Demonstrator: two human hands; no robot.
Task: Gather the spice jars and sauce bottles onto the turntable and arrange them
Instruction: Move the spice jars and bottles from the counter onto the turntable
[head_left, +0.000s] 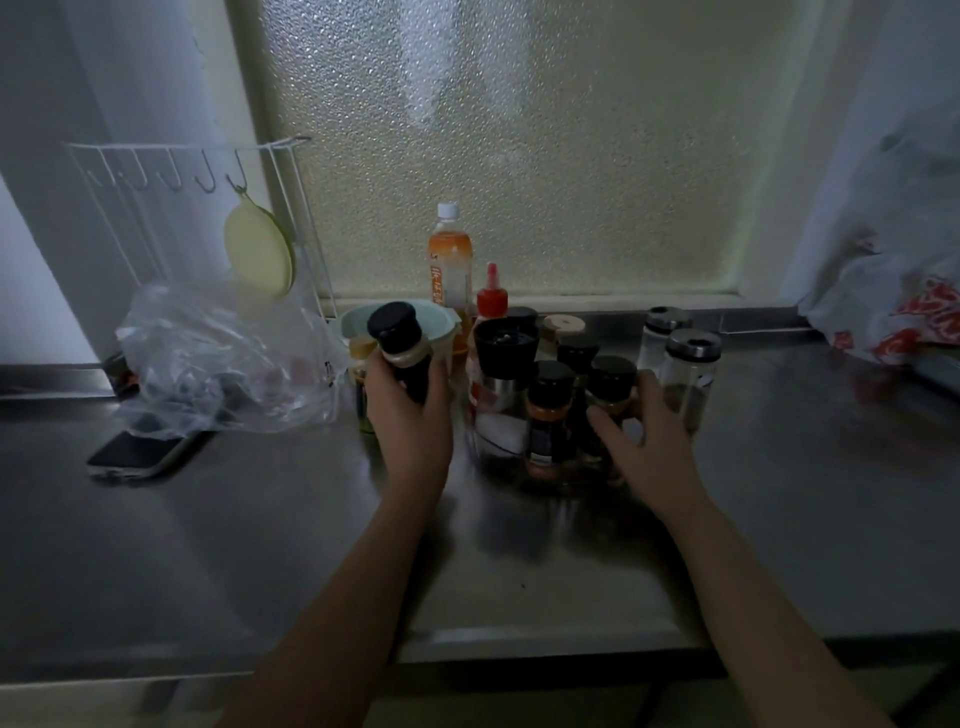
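The room is dim, and the person stands at a steel counter under a frosted window, both bare arms reaching forward. The left hand is wrapped tight around a dark bottle with a black cap, holding it lifted and tilted just left of the clear turntable, near a pale green bowl. The right hand rests against the right side of the turntable, its fingers loosely spread and curled toward the jars; whether it actually grips one of them I cannot tell. On the turntable, crowded together, stand a tall grinder with a wide black top, a small spice jar with an orange band at the front, and a couple more black-capped jars behind it. Just to the right, off the turntable, two clear shakers with metal lids stand on the counter, one behind the other. At the back by the window sill are an orange drink bottle with a white cap and a red-capped sauce bottle. Over on the left lie a crumpled clear plastic bag and a phone, flat on the counter, partly under the bag.
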